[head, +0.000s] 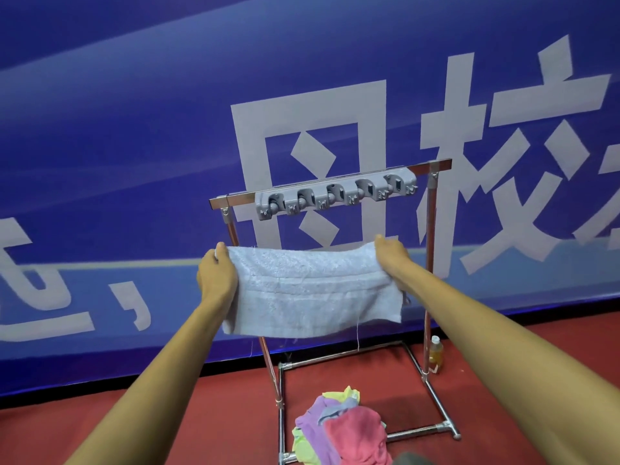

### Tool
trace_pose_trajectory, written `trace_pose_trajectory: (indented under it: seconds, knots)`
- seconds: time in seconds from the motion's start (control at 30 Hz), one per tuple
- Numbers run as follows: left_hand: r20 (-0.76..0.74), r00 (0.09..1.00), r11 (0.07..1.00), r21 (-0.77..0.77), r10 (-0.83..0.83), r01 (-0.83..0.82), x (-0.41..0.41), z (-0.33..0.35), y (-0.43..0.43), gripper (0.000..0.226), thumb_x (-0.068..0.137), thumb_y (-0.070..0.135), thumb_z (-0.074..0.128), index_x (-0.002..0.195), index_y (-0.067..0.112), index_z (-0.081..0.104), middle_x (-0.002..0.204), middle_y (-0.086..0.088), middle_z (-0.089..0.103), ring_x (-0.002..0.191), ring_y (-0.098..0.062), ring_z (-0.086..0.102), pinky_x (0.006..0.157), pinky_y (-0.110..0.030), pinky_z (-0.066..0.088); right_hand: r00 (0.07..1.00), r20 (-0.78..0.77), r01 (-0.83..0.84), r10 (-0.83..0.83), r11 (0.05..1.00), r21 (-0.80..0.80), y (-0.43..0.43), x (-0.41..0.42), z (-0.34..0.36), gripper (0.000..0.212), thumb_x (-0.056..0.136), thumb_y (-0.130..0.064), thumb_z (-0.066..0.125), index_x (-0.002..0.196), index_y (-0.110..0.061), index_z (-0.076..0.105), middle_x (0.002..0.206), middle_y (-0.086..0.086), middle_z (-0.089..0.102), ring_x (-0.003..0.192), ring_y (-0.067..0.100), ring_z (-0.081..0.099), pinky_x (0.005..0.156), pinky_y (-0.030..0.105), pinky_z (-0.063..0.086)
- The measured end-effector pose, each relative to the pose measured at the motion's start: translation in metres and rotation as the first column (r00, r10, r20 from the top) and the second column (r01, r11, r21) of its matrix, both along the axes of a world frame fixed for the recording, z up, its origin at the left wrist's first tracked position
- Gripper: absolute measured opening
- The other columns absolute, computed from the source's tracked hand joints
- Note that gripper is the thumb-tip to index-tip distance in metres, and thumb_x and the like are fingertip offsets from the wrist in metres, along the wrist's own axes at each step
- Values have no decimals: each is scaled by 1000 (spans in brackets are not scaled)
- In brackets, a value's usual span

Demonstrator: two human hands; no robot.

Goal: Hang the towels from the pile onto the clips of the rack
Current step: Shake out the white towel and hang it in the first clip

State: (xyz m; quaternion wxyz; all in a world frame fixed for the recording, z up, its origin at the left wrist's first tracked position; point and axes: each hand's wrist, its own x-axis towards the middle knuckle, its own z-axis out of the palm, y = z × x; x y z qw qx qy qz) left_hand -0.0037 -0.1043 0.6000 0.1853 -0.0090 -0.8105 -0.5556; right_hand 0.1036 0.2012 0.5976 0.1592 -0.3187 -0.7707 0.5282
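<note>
I hold a pale grey towel stretched flat between both hands, in front of the rack and below its clips. My left hand grips the towel's upper left corner; my right hand grips the upper right corner. The metal rack stands on the floor, with a grey bar of several clips fixed under its top rail; all clips hold nothing. The pile of towels, pink, purple, yellow-green and grey, lies on the floor inside the rack's base.
A big blue banner wall with white characters stands right behind the rack. A small bottle of yellow liquid stands on the red floor by the rack's right post.
</note>
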Motion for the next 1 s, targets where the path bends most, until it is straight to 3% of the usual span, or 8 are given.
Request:
trace_pose_trajectory:
  seconds: [0.07, 0.17, 0.3, 0.5, 0.6, 0.67, 0.83, 1.0]
  knots:
    - [3, 1000, 1000, -1, 5, -5, -3, 2, 1, 49, 103, 49, 32, 80, 9, 50, 79, -8, 55, 72, -22, 49, 68, -45, 47, 995, -32, -94, 93, 994, -45, 1, 1, 1, 70, 102, -60, 35, 142, -4, 51, 137, 15, 59, 120, 33, 59, 101, 39, 48]
    - [-34, 999, 1000, -13, 7, -7, -10, 7, 1, 45, 104, 44, 36, 73, 12, 42, 70, -7, 45, 66, -21, 42, 61, -41, 38, 952, -53, -304, 302, 952, -44, 5, 6, 14, 62, 86, -70, 60, 105, -12, 69, 101, 8, 76, 90, 23, 73, 76, 35, 60]
    - [36, 999, 997, 72, 32, -34, -23, 19, 4, 42, 103, 36, 40, 67, 15, 33, 65, -4, 38, 64, -21, 37, 60, -39, 33, 899, -36, -435, 437, 899, 49, 7, -8, 37, 52, 69, -29, 93, 110, -12, 66, 106, 9, 74, 100, 28, 72, 89, 45, 60]
    - [161, 984, 934, 336, 74, -125, -42, 49, 5, 36, 99, 33, 44, 68, 15, 45, 70, -2, 51, 71, -26, 50, 66, -37, 44, 878, 120, -473, 463, 808, 351, -15, -33, 80, 106, 68, -34, 92, 154, -19, 31, 155, 3, 39, 137, 28, 44, 108, 41, 43]
    - [195, 980, 876, 465, 38, -127, -46, 65, 1, 31, 102, 34, 45, 86, 11, 58, 85, -6, 64, 74, -26, 60, 66, -35, 52, 902, 122, -418, 413, 771, 480, -29, -51, 90, 94, 79, -24, 85, 155, -16, 30, 157, 10, 37, 137, 32, 44, 97, 36, 44]
    - [172, 985, 863, 495, 15, -100, -49, 75, 0, 30, 103, 31, 43, 94, 9, 60, 83, -8, 65, 66, -23, 60, 56, -31, 52, 919, 112, -379, 378, 766, 519, -40, -64, 95, 88, 79, -23, 84, 151, -13, 35, 152, 12, 41, 131, 32, 48, 87, 33, 41]
    - [75, 997, 853, 521, -30, -14, -61, 91, -5, 27, 103, 21, 41, 92, 7, 62, 83, -10, 69, 68, -22, 65, 50, -29, 55, 944, 48, -283, 326, 730, 622, -65, -89, 104, 71, 83, -14, 76, 144, -9, 40, 127, 15, 56, 102, 28, 54, 72, 33, 43]
    - [-58, 996, 870, 485, -73, 92, -70, 96, -9, 30, 99, 7, 38, 82, 5, 62, 81, -14, 68, 71, -25, 67, 56, -32, 60, 948, -67, -167, 311, 666, 727, -83, -117, 109, 39, 86, -9, 67, 114, -12, 41, 99, 12, 55, 83, 30, 56, 65, 41, 51]
